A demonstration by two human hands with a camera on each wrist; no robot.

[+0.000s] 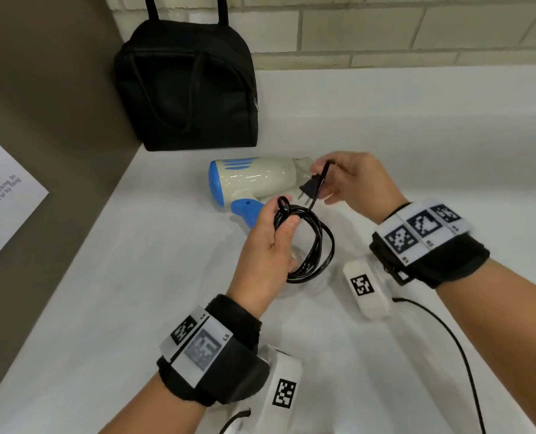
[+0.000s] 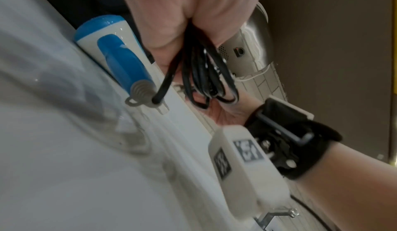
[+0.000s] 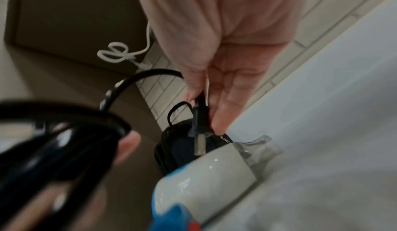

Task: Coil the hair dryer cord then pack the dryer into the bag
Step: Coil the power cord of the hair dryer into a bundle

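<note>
Glossy black cord point(image 1: 310, 242) loops round in left hand point(image 1: 270, 242).

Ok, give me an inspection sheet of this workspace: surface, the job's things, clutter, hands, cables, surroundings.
Surface: white countertop, bare around the work.
Job's things: white and blue hair dryer lying on its side; black fabric zip bag upright against the wall, whether open I cannot tell.
Clutter: nothing seen.
Hands: left hand grips the black coiled cord; right hand pinches the cord just behind the black two-prong plug.
Cables: thin black wire trailing from the right wrist rig.
Surroundings: pale tiled wall; brown side panel bearing a white printed notice.
</note>
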